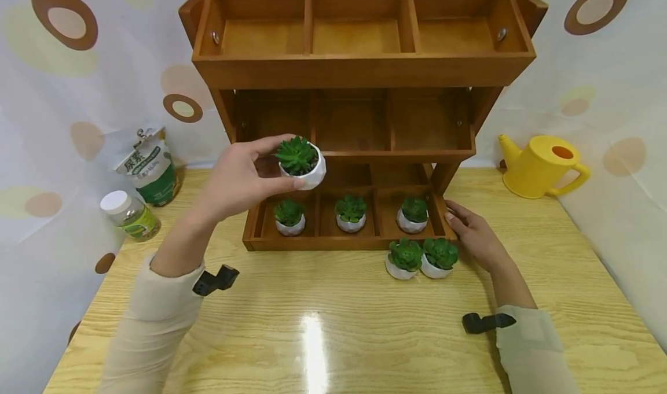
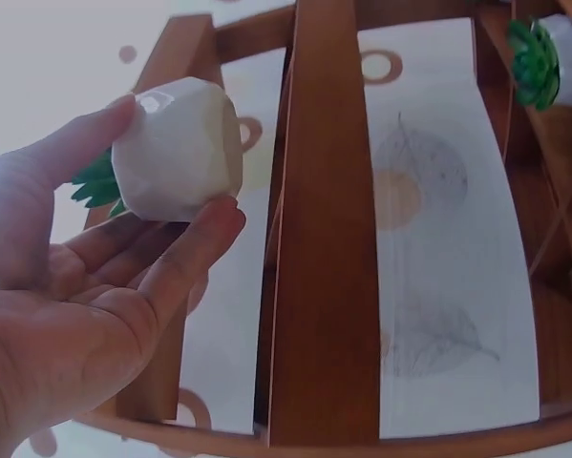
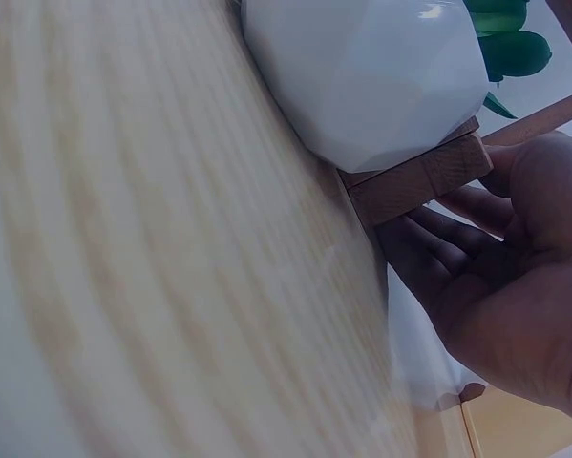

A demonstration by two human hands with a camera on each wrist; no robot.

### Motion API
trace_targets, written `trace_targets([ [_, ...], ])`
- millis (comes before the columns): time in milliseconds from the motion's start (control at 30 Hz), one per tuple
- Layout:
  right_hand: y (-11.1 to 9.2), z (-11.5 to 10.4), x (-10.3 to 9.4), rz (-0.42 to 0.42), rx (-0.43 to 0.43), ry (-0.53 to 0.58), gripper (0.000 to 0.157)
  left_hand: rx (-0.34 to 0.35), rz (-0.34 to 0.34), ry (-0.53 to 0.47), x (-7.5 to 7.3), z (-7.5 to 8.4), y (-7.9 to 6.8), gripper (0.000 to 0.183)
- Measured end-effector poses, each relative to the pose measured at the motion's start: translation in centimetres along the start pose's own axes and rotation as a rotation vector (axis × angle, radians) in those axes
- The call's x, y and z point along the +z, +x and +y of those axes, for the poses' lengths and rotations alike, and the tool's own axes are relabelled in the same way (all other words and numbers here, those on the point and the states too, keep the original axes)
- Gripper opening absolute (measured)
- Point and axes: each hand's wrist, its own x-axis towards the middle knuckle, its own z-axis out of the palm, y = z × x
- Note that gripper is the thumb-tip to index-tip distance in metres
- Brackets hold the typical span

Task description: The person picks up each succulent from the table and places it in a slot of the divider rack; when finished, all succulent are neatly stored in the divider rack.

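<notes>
In the head view my left hand (image 1: pixel 237 177) pinches a small potted succulent (image 1: pixel 307 171), raised in front of the wooden shelf's (image 1: pixel 365 73) middle tier. The left wrist view shows its white faceted pot (image 2: pixel 176 153) between thumb and fingers. My right hand (image 1: pixel 479 238) grips the right end of the shelf's bottom tier. Thumb and fingers lie around the side board (image 3: pixel 419 181) in the right wrist view. Three potted succulents stand in the bottom tier: left (image 1: pixel 290 216), middle (image 1: pixel 351 213) and right (image 1: pixel 413 214). Two more, a left one (image 1: pixel 403 259) and a right one (image 1: pixel 439 258), stand on the table before it.
A yellow watering can (image 1: pixel 542 167) stands at the back right of the wooden table (image 1: pixel 385 330). At the back left are a green-and-white pouch (image 1: pixel 152 171) and a clear jar with a white lid (image 1: pixel 130 216). Patterned cloth (image 1: pixel 120 93) hangs behind the shelf.
</notes>
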Motion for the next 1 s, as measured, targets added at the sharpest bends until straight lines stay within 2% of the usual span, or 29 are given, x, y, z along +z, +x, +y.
trace_targets([
  [200,0.0,0.0,-0.1,0.0,-0.008,0.015,0.066,-0.036,0.032,-0.003,-1.7,-0.1,0.7,0.068],
  [333,0.0,0.1,-0.1,0.002,-0.015,0.032,0.066,-0.058,0.038,0.038,-2.7,-0.3,1.3,0.07],
  [533,0.0,0.2,-0.2,0.002,-0.018,0.016,0.066,-0.06,0.092,0.135,-3.7,-0.8,2.7,0.069],
  [767,0.0,0.1,-0.2,0.006,-0.007,0.015,0.066,-0.068,0.117,0.277,-3.5,-1.4,4.8,0.068],
  [1000,0.0,0.0,0.0,0.003,-0.001,0.019,0.067,-0.088,0.1,0.335,-3.2,-2.1,6.1,0.068],
])
